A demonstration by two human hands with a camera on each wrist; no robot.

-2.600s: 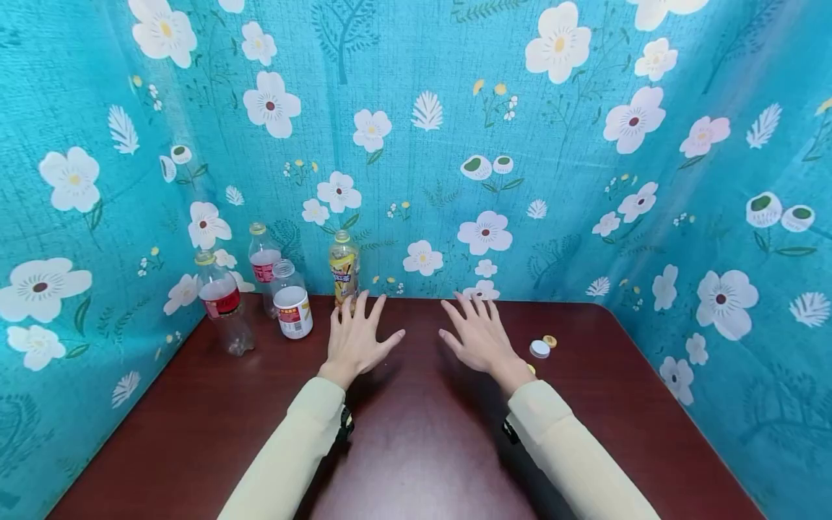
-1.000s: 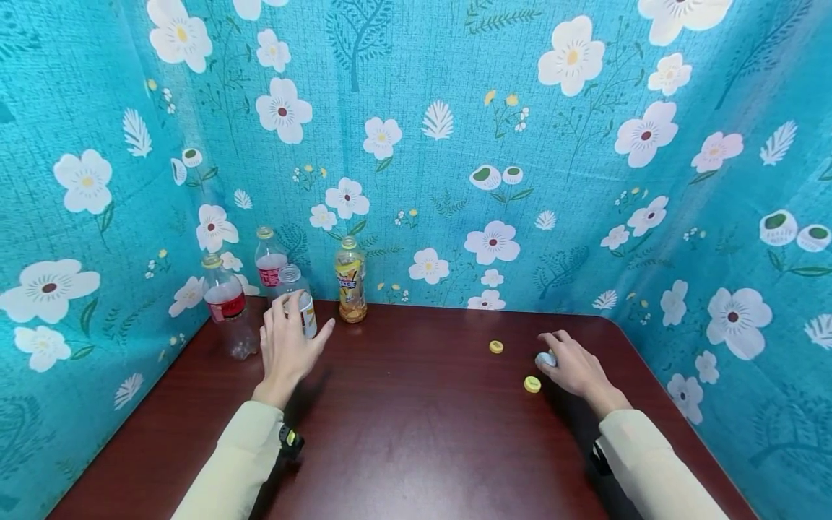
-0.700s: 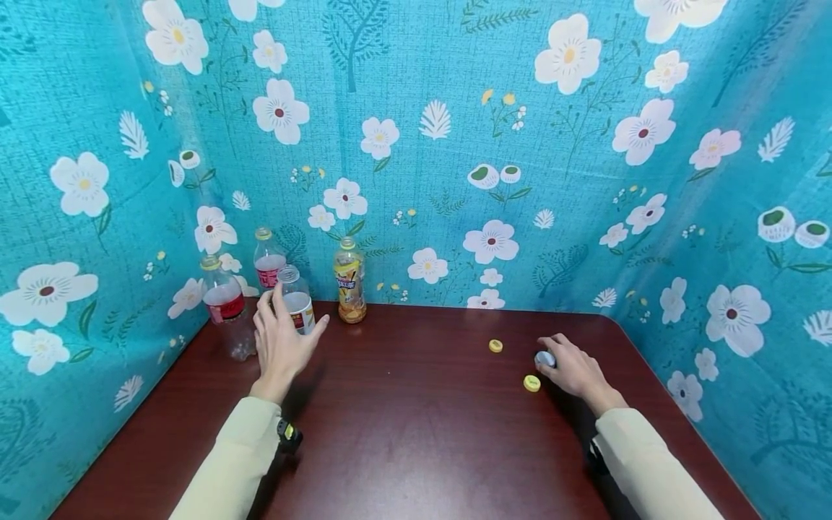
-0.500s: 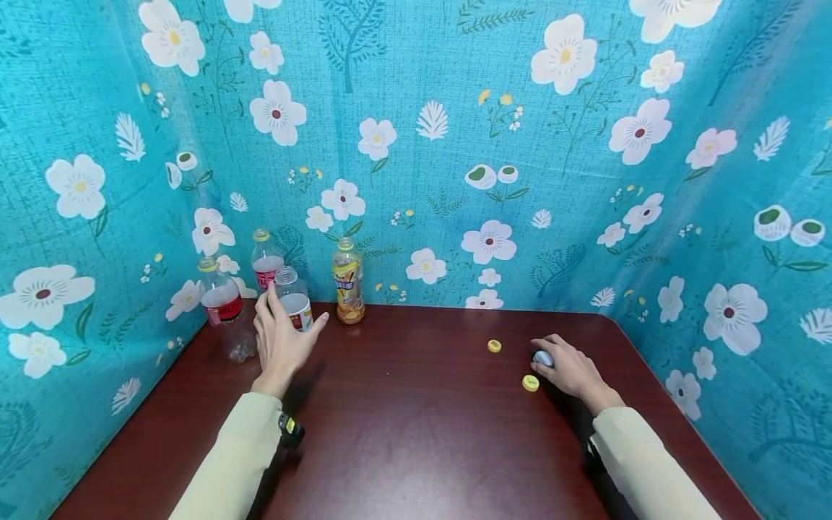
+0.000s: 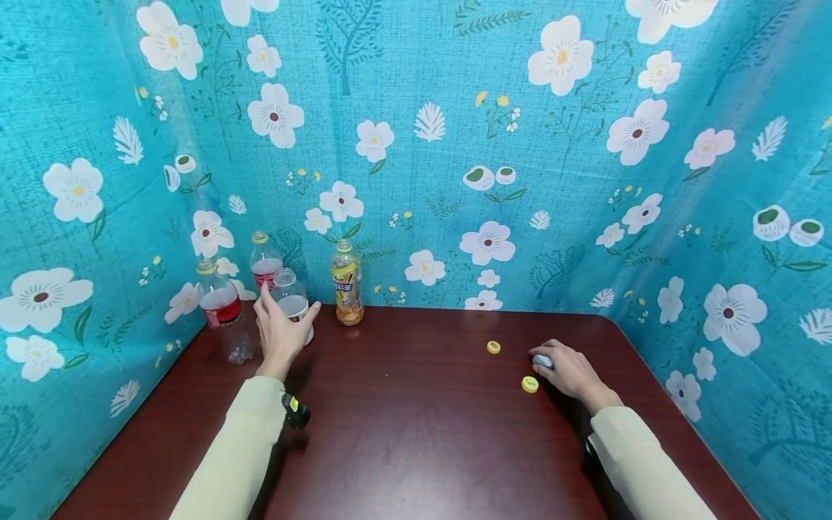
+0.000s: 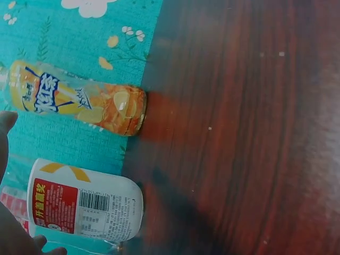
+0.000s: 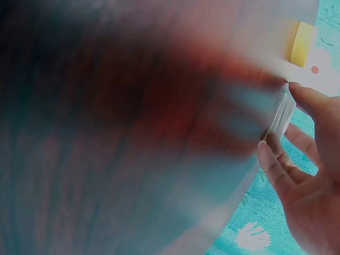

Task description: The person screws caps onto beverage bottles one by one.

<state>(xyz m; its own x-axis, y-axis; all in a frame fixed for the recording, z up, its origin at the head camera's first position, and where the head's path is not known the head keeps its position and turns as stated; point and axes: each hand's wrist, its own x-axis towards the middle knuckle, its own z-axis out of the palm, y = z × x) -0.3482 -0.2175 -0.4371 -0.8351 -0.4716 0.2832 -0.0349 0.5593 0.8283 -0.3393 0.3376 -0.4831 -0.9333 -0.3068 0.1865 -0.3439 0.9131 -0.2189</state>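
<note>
My left hand (image 5: 284, 334) is spread round the white-labelled plastic bottle (image 5: 290, 307), with the thumb on its right side and the fingers at its left. In the left wrist view the thumb (image 6: 7, 121) stands apart from that bottle; finger contact is unclear. My right hand (image 5: 572, 372) is low over the table, pinching a white bottle cap (image 5: 542, 361) between thumb and fingers; the right wrist view shows the cap (image 7: 281, 114) on edge between them. A yellow cap (image 5: 529, 384) lies just left of the right hand, and another yellow cap (image 5: 494, 347) farther back.
Two red-labelled bottles, one in front (image 5: 222, 312) and one behind (image 5: 266, 261), stand uncapped left of the left hand. A yellow-labelled tea bottle (image 5: 347, 285) is to its right. A floral curtain (image 5: 416, 180) borders the dark red table (image 5: 403, 404) at the back and sides.
From the middle, my hands have moved apart, the left to the white-labelled bottle, the right to the white cap. Lately the left has reached slightly farther forward, and the cap has tilted.
</note>
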